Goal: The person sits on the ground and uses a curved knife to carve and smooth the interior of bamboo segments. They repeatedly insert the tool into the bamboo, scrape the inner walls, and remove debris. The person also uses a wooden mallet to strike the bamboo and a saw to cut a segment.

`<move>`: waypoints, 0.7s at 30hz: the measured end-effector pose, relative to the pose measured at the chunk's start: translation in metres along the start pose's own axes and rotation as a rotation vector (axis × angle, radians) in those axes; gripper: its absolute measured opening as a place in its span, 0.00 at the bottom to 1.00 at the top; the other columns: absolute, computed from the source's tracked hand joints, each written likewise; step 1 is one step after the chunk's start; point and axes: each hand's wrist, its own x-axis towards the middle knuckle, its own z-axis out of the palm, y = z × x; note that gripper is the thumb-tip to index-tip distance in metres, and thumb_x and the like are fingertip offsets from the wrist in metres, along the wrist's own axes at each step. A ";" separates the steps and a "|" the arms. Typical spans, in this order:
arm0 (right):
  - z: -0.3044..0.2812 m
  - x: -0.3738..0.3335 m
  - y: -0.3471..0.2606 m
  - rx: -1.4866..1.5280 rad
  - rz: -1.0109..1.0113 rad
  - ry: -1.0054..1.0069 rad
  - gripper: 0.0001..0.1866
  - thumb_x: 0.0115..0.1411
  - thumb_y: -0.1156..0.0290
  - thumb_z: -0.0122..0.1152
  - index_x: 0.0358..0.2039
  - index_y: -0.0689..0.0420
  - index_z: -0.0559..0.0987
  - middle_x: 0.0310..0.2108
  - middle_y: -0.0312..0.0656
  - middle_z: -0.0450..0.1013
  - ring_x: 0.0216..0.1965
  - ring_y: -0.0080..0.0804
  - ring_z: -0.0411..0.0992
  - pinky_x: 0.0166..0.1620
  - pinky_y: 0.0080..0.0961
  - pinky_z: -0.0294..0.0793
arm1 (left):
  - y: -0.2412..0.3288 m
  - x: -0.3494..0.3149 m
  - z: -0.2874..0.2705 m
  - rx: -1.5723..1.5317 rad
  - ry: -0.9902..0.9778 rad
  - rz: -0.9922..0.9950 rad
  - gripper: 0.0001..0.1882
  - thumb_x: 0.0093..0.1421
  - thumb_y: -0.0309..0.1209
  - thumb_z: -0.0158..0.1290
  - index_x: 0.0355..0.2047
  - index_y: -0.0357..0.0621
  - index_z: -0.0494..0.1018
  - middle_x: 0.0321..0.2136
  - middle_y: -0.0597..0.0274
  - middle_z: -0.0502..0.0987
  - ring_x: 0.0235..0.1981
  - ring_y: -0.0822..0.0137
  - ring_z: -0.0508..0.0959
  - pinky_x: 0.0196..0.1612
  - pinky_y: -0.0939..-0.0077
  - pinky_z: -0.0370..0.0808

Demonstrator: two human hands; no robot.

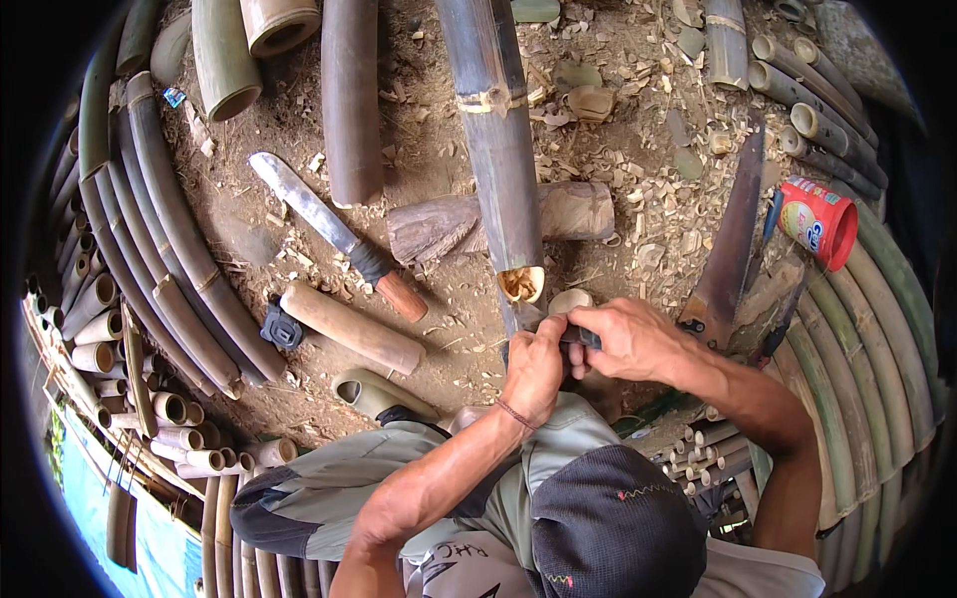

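My left hand [533, 369] and my right hand [626, 339] meet just below the cut end of a long dark bamboo pole [493, 130]. The right hand is closed around the dark handle of a small knife [583, 337]. The left hand is closed right against it, thumb on the handle, and a grey blade tip pokes out above it toward the pole's pale hollow end [521, 284]. A small pale bamboo piece [570, 299] lies just above the hands. The pole rests across a wooden log [578, 209].
A machete with a wooden handle [329, 229] lies on the dirt to the left, above a pale bamboo sheath [349, 327]. A long dark saw blade [733, 239] and a red plastic cup [822, 221] lie to the right. Stacked bamboo poles [159, 259] line both sides, and shavings cover the ground.
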 end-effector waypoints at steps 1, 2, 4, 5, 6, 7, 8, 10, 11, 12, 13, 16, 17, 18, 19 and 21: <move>0.015 -0.002 0.001 0.090 -0.003 0.078 0.12 0.54 0.68 0.60 0.38 0.57 0.76 0.25 0.49 0.79 0.30 0.52 0.78 0.35 0.44 0.77 | 0.000 0.003 -0.007 0.104 0.023 0.014 0.23 0.66 0.36 0.42 0.18 0.34 0.72 0.14 0.58 0.72 0.15 0.67 0.71 0.20 0.72 0.67; 0.031 -0.003 0.000 0.180 -0.004 0.155 0.12 0.54 0.68 0.59 0.39 0.57 0.75 0.26 0.48 0.79 0.31 0.52 0.79 0.35 0.43 0.77 | 0.005 0.002 -0.012 0.251 0.006 0.026 0.23 0.66 0.36 0.42 0.18 0.33 0.72 0.14 0.58 0.72 0.15 0.68 0.71 0.20 0.72 0.67; 0.065 0.001 0.001 0.250 -0.009 0.306 0.11 0.55 0.69 0.58 0.38 0.57 0.75 0.28 0.48 0.80 0.33 0.53 0.79 0.37 0.43 0.78 | 0.019 0.000 -0.024 0.540 -0.024 0.057 0.25 0.66 0.38 0.42 0.17 0.31 0.72 0.14 0.58 0.72 0.16 0.69 0.72 0.19 0.72 0.67; 0.074 0.003 -0.003 0.431 -0.003 0.306 0.12 0.55 0.69 0.59 0.40 0.57 0.75 0.29 0.53 0.78 0.33 0.56 0.78 0.37 0.45 0.77 | 0.017 0.007 -0.034 0.626 -0.023 0.069 0.25 0.65 0.38 0.43 0.18 0.30 0.72 0.15 0.48 0.74 0.17 0.57 0.76 0.21 0.63 0.70; 0.086 0.006 -0.007 0.432 0.000 0.380 0.13 0.55 0.69 0.60 0.41 0.57 0.75 0.29 0.55 0.78 0.33 0.57 0.77 0.36 0.46 0.76 | 0.015 0.010 -0.044 0.772 -0.027 0.177 0.24 0.64 0.38 0.43 0.19 0.30 0.72 0.16 0.43 0.74 0.19 0.51 0.76 0.23 0.59 0.71; 0.100 0.009 -0.010 0.434 0.009 0.465 0.13 0.55 0.69 0.60 0.41 0.58 0.74 0.29 0.56 0.77 0.33 0.58 0.77 0.36 0.46 0.76 | 0.016 0.014 -0.051 0.922 -0.040 0.289 0.23 0.64 0.38 0.43 0.20 0.30 0.72 0.18 0.38 0.74 0.21 0.45 0.77 0.25 0.55 0.72; 0.113 0.014 -0.011 0.435 0.017 0.544 0.14 0.56 0.68 0.61 0.42 0.58 0.74 0.30 0.57 0.76 0.34 0.59 0.77 0.36 0.47 0.76 | 0.024 0.011 -0.047 1.069 -0.050 0.400 0.22 0.64 0.38 0.43 0.21 0.30 0.73 0.19 0.33 0.74 0.23 0.39 0.78 0.27 0.51 0.73; 0.134 0.025 -0.011 0.485 -0.048 0.638 0.17 0.55 0.70 0.63 0.44 0.59 0.72 0.30 0.59 0.76 0.34 0.62 0.76 0.35 0.48 0.76 | 0.034 0.006 -0.045 1.184 0.022 0.371 0.19 0.64 0.37 0.43 0.24 0.33 0.73 0.24 0.28 0.72 0.31 0.32 0.76 0.33 0.45 0.73; 0.139 0.029 -0.014 0.518 -0.055 0.668 0.17 0.55 0.71 0.63 0.44 0.60 0.71 0.30 0.59 0.76 0.35 0.62 0.76 0.35 0.48 0.76 | 0.035 0.007 -0.047 1.251 0.026 0.421 0.20 0.64 0.37 0.43 0.23 0.33 0.72 0.24 0.28 0.73 0.32 0.32 0.77 0.33 0.45 0.73; 0.145 0.033 -0.018 0.551 -0.062 0.697 0.17 0.55 0.72 0.63 0.44 0.60 0.71 0.30 0.59 0.76 0.35 0.62 0.76 0.35 0.48 0.76 | 0.037 0.008 -0.049 1.317 0.031 0.470 0.20 0.64 0.37 0.43 0.23 0.32 0.72 0.24 0.28 0.73 0.32 0.32 0.77 0.33 0.46 0.74; 0.150 0.037 -0.023 0.546 -0.048 0.724 0.19 0.54 0.72 0.63 0.45 0.61 0.69 0.30 0.59 0.76 0.35 0.63 0.75 0.35 0.49 0.75 | 0.042 0.005 -0.047 1.361 0.035 0.511 0.19 0.63 0.37 0.43 0.23 0.33 0.72 0.24 0.29 0.73 0.31 0.32 0.77 0.33 0.45 0.74; 0.146 0.039 -0.023 0.539 0.005 0.652 0.19 0.55 0.72 0.63 0.44 0.61 0.68 0.30 0.59 0.75 0.35 0.64 0.75 0.36 0.50 0.75 | 0.045 0.009 -0.048 1.436 0.040 0.575 0.19 0.63 0.36 0.43 0.22 0.34 0.72 0.22 0.30 0.73 0.30 0.31 0.76 0.32 0.44 0.73; 0.144 0.037 -0.021 0.503 0.017 0.586 0.24 0.55 0.71 0.63 0.51 0.63 0.67 0.36 0.61 0.75 0.37 0.63 0.75 0.39 0.49 0.76 | 0.041 0.012 -0.051 1.458 0.039 0.633 0.19 0.63 0.36 0.44 0.24 0.34 0.74 0.23 0.30 0.73 0.29 0.32 0.77 0.31 0.44 0.73; 0.141 0.032 -0.019 0.471 -0.046 0.594 0.27 0.55 0.71 0.63 0.53 0.63 0.66 0.38 0.61 0.75 0.38 0.63 0.76 0.40 0.49 0.76 | 0.038 0.011 -0.050 1.405 0.073 0.602 0.20 0.64 0.37 0.44 0.24 0.33 0.74 0.22 0.30 0.73 0.28 0.32 0.77 0.31 0.44 0.74; 0.134 0.023 -0.015 0.438 -0.109 0.601 0.30 0.54 0.71 0.62 0.56 0.63 0.64 0.40 0.62 0.75 0.39 0.62 0.76 0.41 0.49 0.76 | 0.034 0.009 -0.045 1.351 0.105 0.570 0.20 0.64 0.38 0.44 0.25 0.32 0.75 0.22 0.29 0.73 0.28 0.33 0.77 0.31 0.45 0.74; 0.109 0.002 -0.006 0.347 -0.221 0.508 0.38 0.54 0.70 0.61 0.64 0.63 0.59 0.47 0.62 0.74 0.41 0.60 0.77 0.43 0.46 0.78 | 0.023 0.003 -0.043 1.158 0.096 0.448 0.24 0.65 0.40 0.44 0.27 0.26 0.74 0.21 0.27 0.72 0.26 0.34 0.78 0.30 0.48 0.74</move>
